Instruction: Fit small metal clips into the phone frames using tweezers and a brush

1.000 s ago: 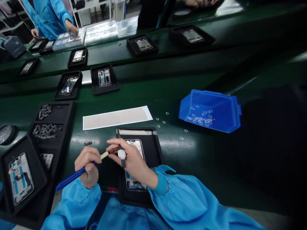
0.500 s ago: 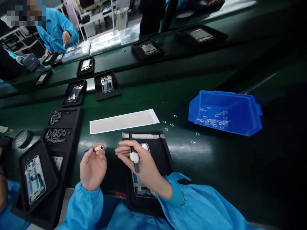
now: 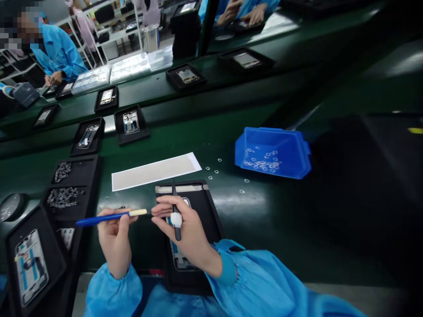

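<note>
My left hand pinches a blue pen-like tool with a cream end, lying nearly level and pointing right. Its exact kind I cannot tell. Just right of that tip, my right hand holds black tweezers wrapped in white at the middle, their points directed away from me. Below my right hand lies a black tray with a pale tape strip across its far edge. A phone frame sits in that tray, partly covered by my hand.
A paper strip lies beyond the tray. To its right stands a blue bin with small white outlines, several more loose on the bench. At left, a compartment tray holds small dark parts under another phone tray. Co-workers' hands show across the bench.
My left hand has turned the blue tool from facing me to side-on, its cream end now close to my right fingers. The view has shifted right; a co-worker's hands now show at the top.
</note>
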`<action>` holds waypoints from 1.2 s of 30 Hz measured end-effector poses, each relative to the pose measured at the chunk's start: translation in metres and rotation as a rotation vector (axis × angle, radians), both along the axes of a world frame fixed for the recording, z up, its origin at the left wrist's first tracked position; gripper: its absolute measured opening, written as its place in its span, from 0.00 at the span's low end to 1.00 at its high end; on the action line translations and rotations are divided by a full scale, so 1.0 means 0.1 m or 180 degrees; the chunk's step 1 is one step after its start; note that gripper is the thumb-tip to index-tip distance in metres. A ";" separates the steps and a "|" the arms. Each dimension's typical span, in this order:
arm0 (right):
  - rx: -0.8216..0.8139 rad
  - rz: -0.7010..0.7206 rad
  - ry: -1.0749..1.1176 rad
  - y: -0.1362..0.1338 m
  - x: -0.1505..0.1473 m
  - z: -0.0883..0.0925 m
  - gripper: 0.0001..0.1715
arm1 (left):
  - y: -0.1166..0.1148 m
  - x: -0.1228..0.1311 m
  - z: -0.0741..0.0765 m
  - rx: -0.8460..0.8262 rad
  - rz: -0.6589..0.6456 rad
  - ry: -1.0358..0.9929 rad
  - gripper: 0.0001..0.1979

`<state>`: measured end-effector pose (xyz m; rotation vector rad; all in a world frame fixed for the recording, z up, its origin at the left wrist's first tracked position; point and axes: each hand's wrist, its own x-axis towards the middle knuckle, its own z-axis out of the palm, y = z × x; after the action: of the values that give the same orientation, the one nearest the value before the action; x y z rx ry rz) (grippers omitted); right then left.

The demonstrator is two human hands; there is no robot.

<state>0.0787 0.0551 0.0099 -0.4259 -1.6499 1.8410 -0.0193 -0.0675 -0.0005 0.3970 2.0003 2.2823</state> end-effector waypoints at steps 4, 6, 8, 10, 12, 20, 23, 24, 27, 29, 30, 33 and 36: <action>-0.0094 -0.0034 -0.0066 0.03 0.01 -0.01 0.18 | 0.07 0.12 0.09 -0.0213 0.0021 0.1046 0.14; -0.0097 -0.0076 -0.0101 0.05 0.01 0.00 0.18 | 0.11 0.16 0.11 -0.0184 -0.0035 0.1383 0.14; -0.0053 -0.0123 -0.0128 0.06 0.02 0.01 0.16 | 0.14 0.18 0.11 -0.0169 -0.0096 0.1638 0.15; 0.0009 -0.0185 -0.0140 0.07 0.03 0.02 0.15 | 0.15 0.19 0.10 -0.0194 -0.0144 0.1812 0.15; 0.0056 -0.0236 -0.0166 0.08 0.04 0.02 0.15 | 0.16 0.20 0.08 -0.0228 -0.0174 0.1888 0.15; -0.0012 -0.0268 -0.0239 0.18 0.08 0.05 0.14 | 0.22 0.21 0.06 -0.0265 -0.0166 0.1113 0.14; -0.0154 -0.0189 -0.0142 0.20 0.10 0.07 0.14 | 0.26 0.17 0.03 -0.0123 -0.0314 0.0081 0.16; -0.0186 -0.0161 -0.0115 0.21 0.11 0.07 0.15 | 0.28 0.15 0.02 -0.0039 -0.0423 -0.0261 0.17; -0.0121 -0.0260 -0.0159 0.29 0.16 0.06 0.15 | 0.35 0.10 0.02 0.0195 -0.0758 -0.1166 0.19; 0.0113 -0.0592 -0.0250 0.46 0.22 0.04 0.14 | 0.41 0.08 0.06 0.0312 -0.0787 -0.1758 0.15; 0.0305 -0.0850 -0.0333 0.60 0.27 0.03 0.14 | 0.45 0.08 0.10 0.0347 -0.0707 -0.2085 0.10; 0.1224 -0.1927 -0.0868 1.17 0.49 -0.03 0.15 | 0.55 0.09 0.24 0.0393 -0.0426 -0.2950 0.07; 0.2235 -0.2638 -0.1730 1.76 0.75 -0.10 0.16 | 0.62 0.11 0.33 0.0416 -0.0388 -0.3321 0.16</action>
<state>0.1535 0.2313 -0.0003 -1.1306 -1.9044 0.5116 -0.0086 -0.0051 0.0323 -0.5539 1.2411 1.8914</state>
